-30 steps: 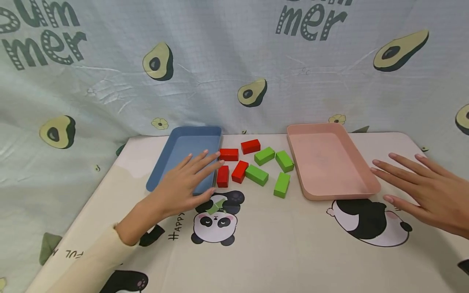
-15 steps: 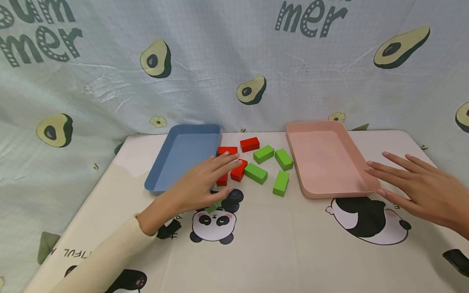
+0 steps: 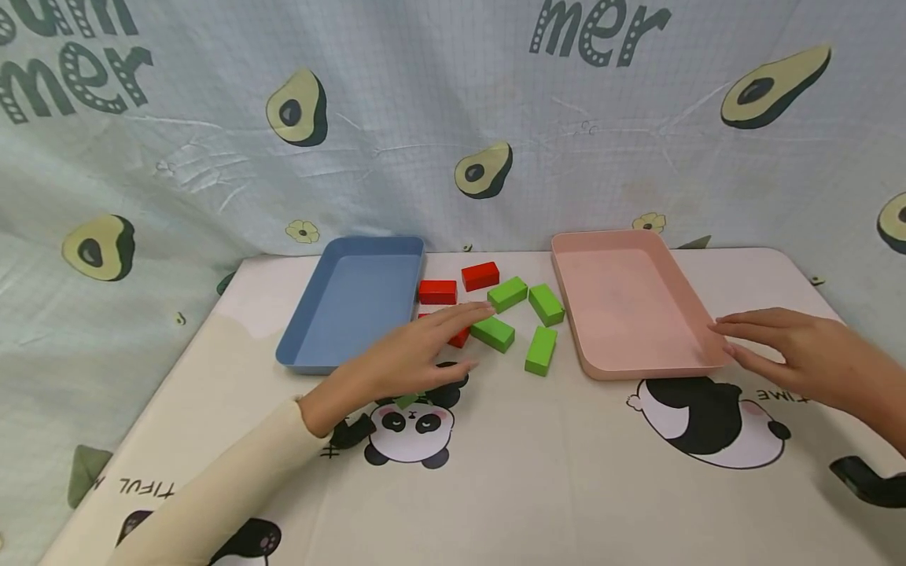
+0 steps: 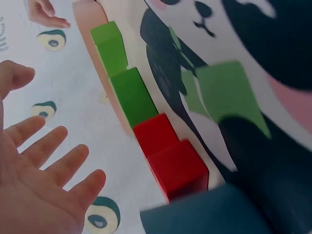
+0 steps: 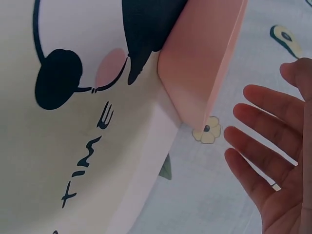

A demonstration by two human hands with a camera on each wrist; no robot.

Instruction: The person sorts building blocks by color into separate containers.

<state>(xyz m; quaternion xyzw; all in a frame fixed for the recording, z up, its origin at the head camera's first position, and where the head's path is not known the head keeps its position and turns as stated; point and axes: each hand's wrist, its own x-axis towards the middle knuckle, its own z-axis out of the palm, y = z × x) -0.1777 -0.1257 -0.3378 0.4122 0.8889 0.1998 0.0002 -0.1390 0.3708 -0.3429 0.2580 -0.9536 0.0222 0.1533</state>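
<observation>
Some red blocks (image 3: 437, 293) and green blocks (image 3: 541, 351) lie near the fingers of the left hand (image 3: 414, 352), none trayed yet; the right hand (image 3: 796, 351) hovers by the pink tray (image 3: 630, 314), all fingers relaxed, holding nothing.

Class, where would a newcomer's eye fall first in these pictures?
Probably the red blocks and green blocks, bright against the pale table between the blue tray and pink tray. Then, perhaps, the left hand near the red blocks and the right hand beside the pink tray.
</observation>
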